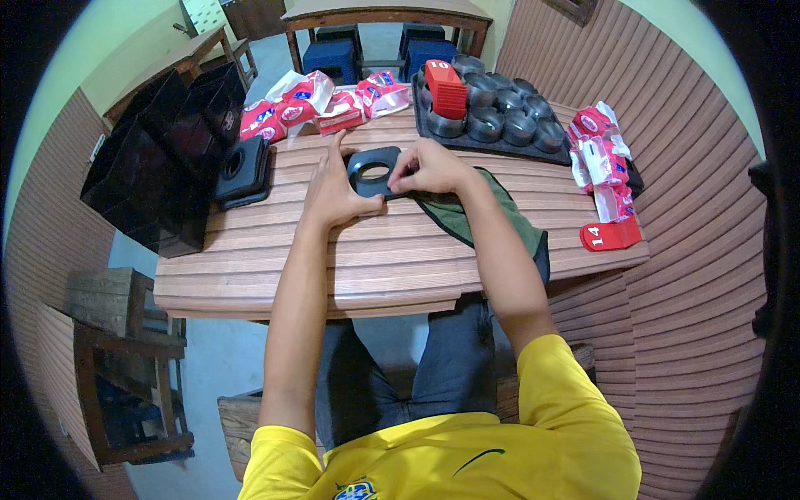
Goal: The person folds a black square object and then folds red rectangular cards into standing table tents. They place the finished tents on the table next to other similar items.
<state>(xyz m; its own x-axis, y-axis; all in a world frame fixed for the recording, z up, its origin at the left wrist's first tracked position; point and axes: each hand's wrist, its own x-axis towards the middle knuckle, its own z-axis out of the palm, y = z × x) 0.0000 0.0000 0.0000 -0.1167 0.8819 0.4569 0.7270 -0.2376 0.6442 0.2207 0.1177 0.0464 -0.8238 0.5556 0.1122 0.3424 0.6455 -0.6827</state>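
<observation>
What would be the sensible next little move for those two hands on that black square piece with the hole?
Probably lift the black square lid slightly with the right hand. Its fingers pinch the lid's near edge where it overlaps the green cloth, while the left hand lies flat against its other side, steadying it.

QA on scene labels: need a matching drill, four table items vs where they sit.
Items:
1. black square lid with round hole
2. green cloth
3. dark tray of metal cups
4. stack of black lids

Places:
A. far right part of the table
B. left of the left hand
C. between both hands
D. under the right hand and forearm

Pairs: 1-C, 2-D, 3-A, 4-B
</observation>
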